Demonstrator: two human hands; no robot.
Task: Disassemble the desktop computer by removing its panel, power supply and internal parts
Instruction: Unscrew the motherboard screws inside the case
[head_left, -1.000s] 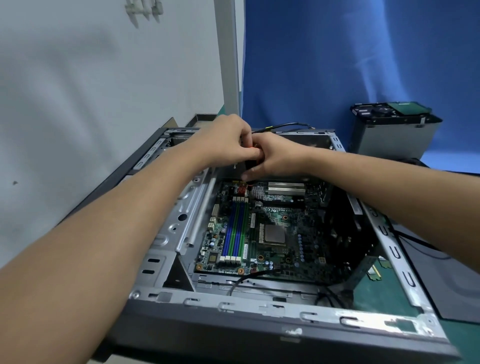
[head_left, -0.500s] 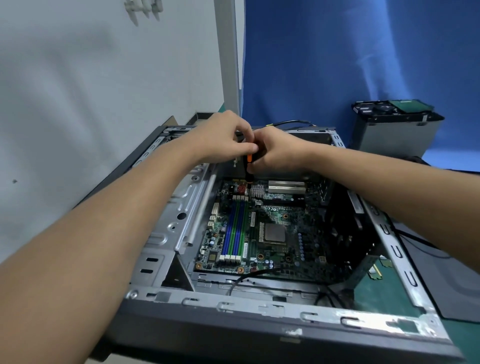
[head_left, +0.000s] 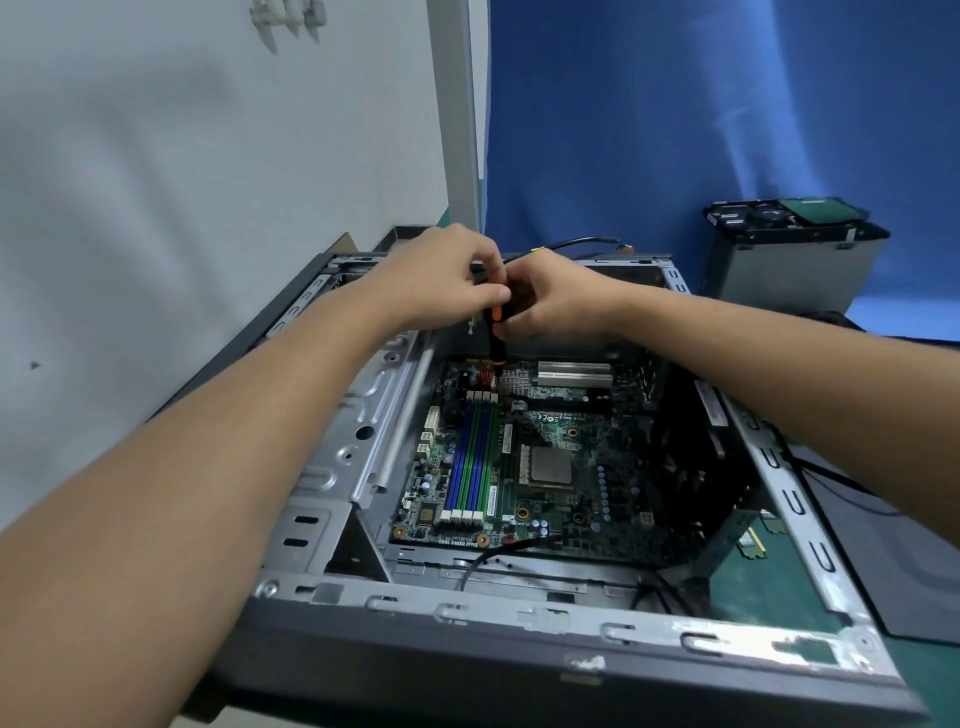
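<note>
Screwdriver (head_left: 497, 338) risen clearer, left hand (head_left: 441, 275) and right hand (head_left: 561, 301) gripping it; motherboard (head_left: 550, 431) reads DDR3

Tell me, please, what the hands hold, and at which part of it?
Both hands, the left hand and the right hand, grip a black-and-orange screwdriver at the upper part of its handle; its tip points down at the motherboard.

Left hand (head_left: 441, 283), right hand (head_left: 563, 304) around screwdriver (head_left: 497, 340)
</note>
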